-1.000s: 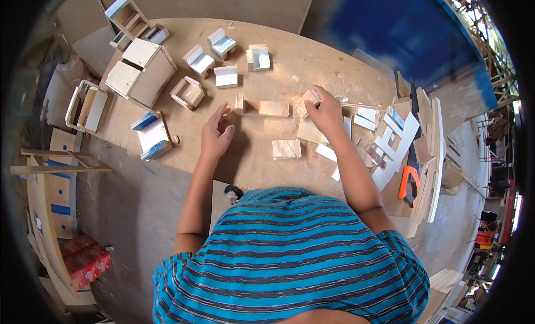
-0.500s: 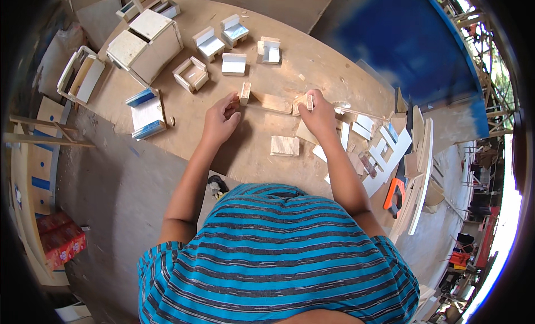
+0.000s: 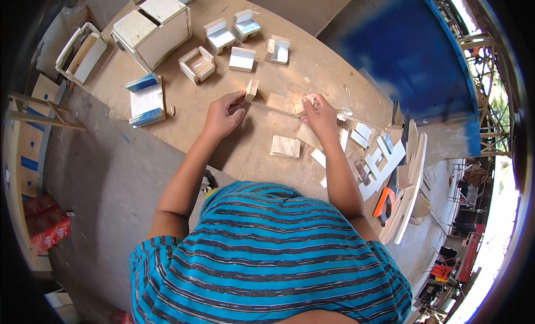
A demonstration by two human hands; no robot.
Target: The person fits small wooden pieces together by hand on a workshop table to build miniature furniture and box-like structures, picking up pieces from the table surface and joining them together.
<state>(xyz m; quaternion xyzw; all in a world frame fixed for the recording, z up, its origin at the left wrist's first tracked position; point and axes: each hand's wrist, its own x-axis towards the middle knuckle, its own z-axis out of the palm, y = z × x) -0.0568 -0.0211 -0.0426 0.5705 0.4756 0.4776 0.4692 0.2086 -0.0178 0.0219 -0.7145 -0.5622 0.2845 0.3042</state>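
On the workbench in front of me lies a low wooden piece (image 3: 278, 102), a flat strip with a small upright block at each end. My left hand (image 3: 224, 116) is at its left end, fingers bent against the foot of the upright wooden block (image 3: 252, 88). At the other end, my right hand (image 3: 321, 117) pinches the right block between thumb and fingers, hiding much of it. Closer to me sits a small rectangular wooden block (image 3: 285, 146), touched by neither hand. Light shavings lie around the piece.
Several miniature white-seated chairs (image 3: 242, 59), an open square wooden frame (image 3: 197, 65) and a pale box-shaped cabinet (image 3: 156, 31) stand at the far left. A blue-edged wooden piece (image 3: 147, 102) is nearer. Cut white pieces (image 3: 384, 162) and an orange-handled saw (image 3: 384, 206) lie right.
My view has shifted slightly, moving the bench things a little in the picture. The left block now leans or is turned a bit; both hands stay at the same ends.
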